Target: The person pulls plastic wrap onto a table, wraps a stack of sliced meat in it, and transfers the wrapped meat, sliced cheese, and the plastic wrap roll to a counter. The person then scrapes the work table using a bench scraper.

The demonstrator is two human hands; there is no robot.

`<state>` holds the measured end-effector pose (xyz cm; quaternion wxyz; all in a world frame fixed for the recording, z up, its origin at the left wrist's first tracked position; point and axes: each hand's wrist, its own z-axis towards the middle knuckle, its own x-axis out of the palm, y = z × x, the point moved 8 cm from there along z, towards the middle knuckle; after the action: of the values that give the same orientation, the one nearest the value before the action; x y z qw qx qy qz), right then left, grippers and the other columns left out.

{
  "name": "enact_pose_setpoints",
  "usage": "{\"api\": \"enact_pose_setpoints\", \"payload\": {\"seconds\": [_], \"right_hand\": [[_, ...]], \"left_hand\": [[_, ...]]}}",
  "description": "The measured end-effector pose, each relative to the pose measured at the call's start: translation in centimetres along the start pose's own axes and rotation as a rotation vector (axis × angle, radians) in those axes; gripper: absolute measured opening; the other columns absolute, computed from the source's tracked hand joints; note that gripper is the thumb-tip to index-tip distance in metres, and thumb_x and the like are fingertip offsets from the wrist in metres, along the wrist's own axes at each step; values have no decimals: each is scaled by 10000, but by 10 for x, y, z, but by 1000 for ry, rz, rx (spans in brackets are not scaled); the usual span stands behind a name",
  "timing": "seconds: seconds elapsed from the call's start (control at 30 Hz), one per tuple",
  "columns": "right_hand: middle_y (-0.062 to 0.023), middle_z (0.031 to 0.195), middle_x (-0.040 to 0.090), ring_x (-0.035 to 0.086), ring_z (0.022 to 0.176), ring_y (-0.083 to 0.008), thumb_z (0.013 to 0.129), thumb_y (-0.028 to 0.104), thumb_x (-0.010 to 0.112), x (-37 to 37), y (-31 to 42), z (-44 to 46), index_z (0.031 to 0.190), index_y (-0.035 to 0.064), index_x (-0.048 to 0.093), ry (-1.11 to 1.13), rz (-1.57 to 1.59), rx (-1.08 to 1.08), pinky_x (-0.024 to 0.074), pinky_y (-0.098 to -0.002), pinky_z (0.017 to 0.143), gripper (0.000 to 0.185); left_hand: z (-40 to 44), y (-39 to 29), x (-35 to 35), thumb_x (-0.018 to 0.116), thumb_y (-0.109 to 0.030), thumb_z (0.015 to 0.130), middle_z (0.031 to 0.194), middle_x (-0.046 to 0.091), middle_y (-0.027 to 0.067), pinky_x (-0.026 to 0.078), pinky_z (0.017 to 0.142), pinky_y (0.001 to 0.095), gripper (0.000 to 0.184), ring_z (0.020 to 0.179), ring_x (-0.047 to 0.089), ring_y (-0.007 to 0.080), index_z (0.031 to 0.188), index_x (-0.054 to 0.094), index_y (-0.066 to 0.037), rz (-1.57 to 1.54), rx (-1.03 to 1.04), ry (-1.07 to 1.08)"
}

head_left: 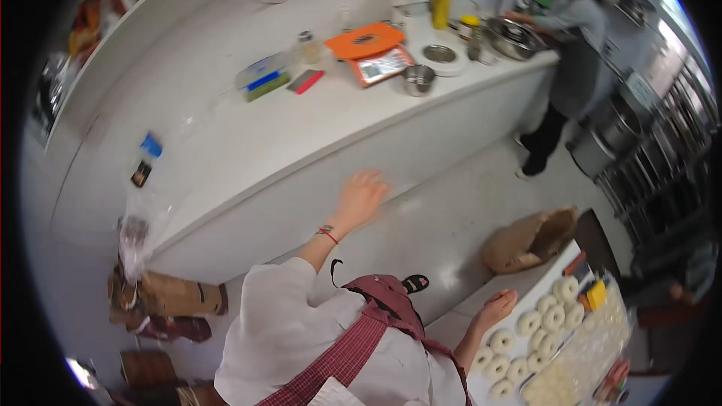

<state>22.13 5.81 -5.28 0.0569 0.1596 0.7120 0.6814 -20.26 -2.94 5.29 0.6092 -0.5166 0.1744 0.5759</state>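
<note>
My left hand (362, 197) hangs in the air in front of the long counter's side, with a red cord at the wrist. Its fingers are slightly blurred and loosely apart, and nothing shows in them. At the edge of the white worktable on the right is my right hand (496, 307), fingers loosely bent with nothing visible in them. Close by lie several ring-shaped pieces of dough (529, 322). Beyond them, clear plastic (594, 346) covers more pale dough. A yellow object (596, 295) rests near the rings.
Along the white counter (248, 173) stand an orange-topped scale (366, 41), a steel pot (419, 80) and a large metal bowl (514, 39). A co-worker (575, 30) handles that bowl. An open brown paper sack (530, 240) stands on the floor. Another person's hand (617, 372) is beside the worktable.
</note>
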Motion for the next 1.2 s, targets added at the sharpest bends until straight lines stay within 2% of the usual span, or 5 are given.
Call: {"api": "enact_pose_setpoints", "payload": {"seconds": [0.27,0.47,0.77,0.93,1.2], "right_hand": [[75,619,420,341,567,-34,903,112,652,132,5,-36,826,19,603,346,-169,-152,293,-210,515,130],[40,665,343,287,617,-59,917,118,635,269,29,0,707,84,331,400,-194,-282,288,-239,542,371],[-9,646,251,259,616,-100,911,88,615,472,129,118,733,62,249,380,-112,-669,296,-283,538,408],[-92,687,437,428,626,-222,856,116,660,599,183,235,780,29,385,307,-279,-871,370,-348,576,299],[-205,1174,528,555,1060,-400,809,137,646,837,216,391,1233,88,493,345,-456,-990,473,-459,878,453]], "left_hand": [[-64,140,-102,335,-170,960,1339,531,153,353,1064,420,416,1226,468,341,1088,713,-52,46,-439,-284],[-31,176,-99,373,-109,948,1352,509,192,334,1073,424,437,1237,460,337,1364,491,-44,77,-328,-333],[-9,316,-100,403,-125,1002,825,699,121,511,699,364,369,763,676,265,1360,488,-143,121,-676,-178],[26,301,-129,446,-70,957,1361,495,208,403,1020,412,459,1268,473,346,1414,407,-77,191,-460,-561],[80,279,-82,504,-35,915,1461,357,205,360,1067,454,393,1325,388,377,1307,516,-26,465,-622,-558]]}}
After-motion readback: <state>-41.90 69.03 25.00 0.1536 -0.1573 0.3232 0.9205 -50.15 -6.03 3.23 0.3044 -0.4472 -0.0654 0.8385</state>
